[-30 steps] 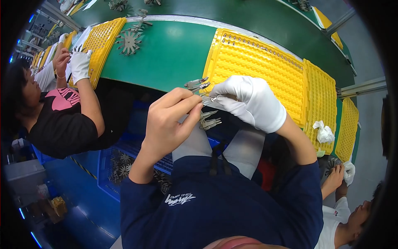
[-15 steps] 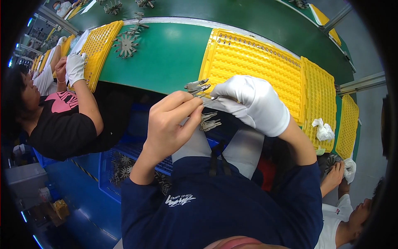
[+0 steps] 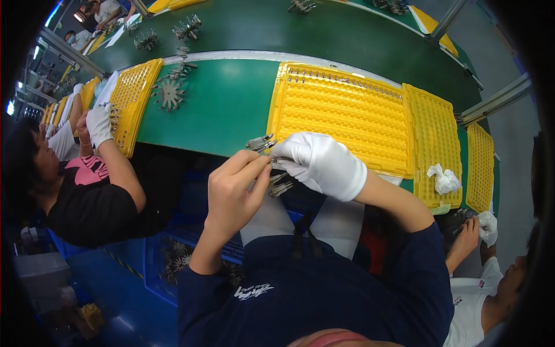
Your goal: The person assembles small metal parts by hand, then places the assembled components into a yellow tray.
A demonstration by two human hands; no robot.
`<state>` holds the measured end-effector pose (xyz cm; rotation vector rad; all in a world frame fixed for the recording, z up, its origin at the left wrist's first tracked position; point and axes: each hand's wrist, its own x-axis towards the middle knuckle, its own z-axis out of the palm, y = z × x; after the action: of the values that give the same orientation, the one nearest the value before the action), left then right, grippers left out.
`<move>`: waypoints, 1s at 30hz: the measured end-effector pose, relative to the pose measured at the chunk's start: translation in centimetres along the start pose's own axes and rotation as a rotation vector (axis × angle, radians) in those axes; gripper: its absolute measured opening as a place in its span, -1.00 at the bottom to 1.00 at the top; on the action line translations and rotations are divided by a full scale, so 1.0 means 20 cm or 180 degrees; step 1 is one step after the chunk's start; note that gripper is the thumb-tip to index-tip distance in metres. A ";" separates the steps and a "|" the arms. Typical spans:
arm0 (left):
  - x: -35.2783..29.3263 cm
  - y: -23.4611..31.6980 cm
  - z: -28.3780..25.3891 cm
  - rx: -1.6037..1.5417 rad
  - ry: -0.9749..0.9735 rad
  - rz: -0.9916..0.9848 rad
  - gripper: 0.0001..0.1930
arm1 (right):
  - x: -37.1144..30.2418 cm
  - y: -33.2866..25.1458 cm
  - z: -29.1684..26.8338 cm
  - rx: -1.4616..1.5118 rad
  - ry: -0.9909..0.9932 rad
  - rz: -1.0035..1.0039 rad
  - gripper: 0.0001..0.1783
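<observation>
Your bare left hand (image 3: 236,182) is mostly closed, its thumb and fingertips pinched on a grey metal piece with paired, clip-like prongs (image 3: 260,143); the prongs stick out above and below your fingertips, just off the near edge of the green tabletop (image 3: 214,110) and above your lap, while the middle of the piece is hidden; your white-gloved right hand (image 3: 322,168) meets it from the other side, fingers curled and thumb drawn in, closed on a small bit of shiny metal (image 3: 274,164); whether that bit is a separate part or the tip of a prong, you cannot tell from here.

Just beyond your glove lies a wide yellow plastic tray with moulded rows (image 3: 341,130), small metal parts standing along its far edge; to its right sits a second yellow plastic tray (image 3: 430,124), with a crumpled white cloth (image 3: 444,180) on it; away to your left a flat grey star-shaped metal piece (image 3: 169,93) lies on the tabletop; down by your left arm a blue plastic crate (image 3: 155,272) holds more such pieces; further left sits a co-worker in a black shirt with a pink print (image 3: 107,199), hands at another yellow tray (image 3: 139,87).
</observation>
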<state>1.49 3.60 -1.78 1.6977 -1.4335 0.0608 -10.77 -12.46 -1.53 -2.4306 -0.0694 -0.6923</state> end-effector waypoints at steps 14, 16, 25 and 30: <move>-0.06 -0.07 -0.11 -0.1110 0.0724 -0.1229 -0.78 | 0.20 0.95 -0.06 -0.1240 -0.0165 0.0749 -0.82; -0.08 -0.10 -0.15 -0.1272 0.0404 -0.1204 -0.81 | 0.22 1.00 -0.05 -0.1297 -0.0481 0.0669 -0.83; -0.04 -0.10 -0.17 -0.0329 0.0408 -0.0620 -0.77 | 0.31 1.08 -0.05 -0.1654 -0.0722 0.0049 -0.81; -0.03 -0.06 -0.17 -0.0112 0.0398 -0.0835 -0.88 | 0.27 0.97 -0.10 -0.1519 -0.0497 0.0172 -0.83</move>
<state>3.92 6.21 -0.80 1.8062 -1.1058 -0.0028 -2.98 -30.01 -8.00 -2.9286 0.1118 -0.5383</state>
